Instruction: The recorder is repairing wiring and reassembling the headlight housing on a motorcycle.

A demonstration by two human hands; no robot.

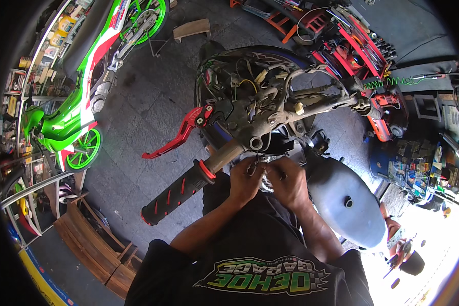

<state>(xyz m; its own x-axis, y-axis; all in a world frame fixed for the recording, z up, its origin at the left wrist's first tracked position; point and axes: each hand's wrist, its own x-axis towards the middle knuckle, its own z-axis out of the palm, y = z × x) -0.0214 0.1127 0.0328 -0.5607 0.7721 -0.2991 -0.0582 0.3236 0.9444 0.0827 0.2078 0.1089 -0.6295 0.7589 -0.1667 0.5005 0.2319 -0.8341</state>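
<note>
My left hand and my right hand are close together in front of my chest, just below the motorcycle's handlebar. The fingers of both are closed in a pinch around something small between them, too small and shaded to name. A shiny metal part shows just beneath the hands. Left of my left hand, a black rubber grip with red slashes and red end rings sits on the bar. A red brake or clutch lever sticks out beyond it. Bare wires and connectors hang around the uncovered front of the motorcycle.
A bare grey fuel tank is right of my right arm. A green, white and red motorcycle stands at the left beside shelves. Red tool trays are at the far right, a wooden bench at the lower left, a small stool beyond.
</note>
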